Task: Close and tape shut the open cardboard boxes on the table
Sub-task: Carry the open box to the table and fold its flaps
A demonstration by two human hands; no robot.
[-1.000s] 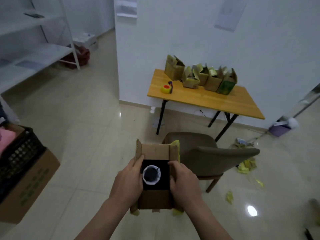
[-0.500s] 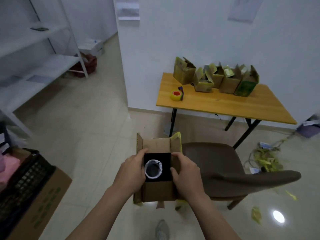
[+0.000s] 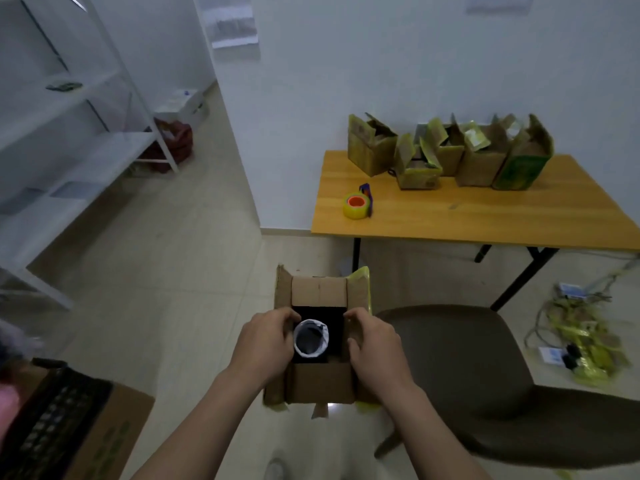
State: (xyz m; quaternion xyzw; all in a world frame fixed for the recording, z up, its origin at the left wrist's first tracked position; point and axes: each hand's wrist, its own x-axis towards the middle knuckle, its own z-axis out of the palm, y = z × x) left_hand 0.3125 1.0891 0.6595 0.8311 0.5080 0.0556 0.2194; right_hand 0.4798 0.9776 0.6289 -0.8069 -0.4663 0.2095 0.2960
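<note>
White wall (image 3: 381,81) and pale tiled floor (image 3: 173,271) all round, with a sheet of paper (image 3: 232,26) stuck on the wall at 12 o'clock. At 2 o'clock, against the wall, orange-topped wooden table (image 3: 485,220) on black legs, bearing a row of five open cardboard boxes (image 3: 476,161) along its far edge, flaps up, some faced in yellow-green film. Nearer the table's left end, apart from the row, yellow tape roll (image 3: 356,206) with an orange core, lying flat, a small purple tool (image 3: 367,194) touching its right side. At 6 o'clock, off the table and held up over the floor, small brown cardboard box (image 3: 320,382), all four flaps open, far flap upright, near flap folded outward toward the person, scraps of yellow tape at the corners. Inside, black lining around a white-rimmed round dark object (image 3: 310,337). Left hand (image 3: 263,344) wrapped round the box's left side, fingers curled over the rim into the opening; right hand (image 3: 377,344) gripping the right side likewise, fingertips hooked over the rim. At 4 o'clock, just beside the held box, brown padded chair (image 3: 467,358), seat under the table's near edge. At 3 o'clock on the floor, heap of yellow tape scraps (image 3: 585,344) and cables. At 10 o'clock, white metal shelving (image 3: 86,150). At 8 o'clock, large brown carton (image 3: 104,441) with a black plastic crate (image 3: 52,417) set in it.
</note>
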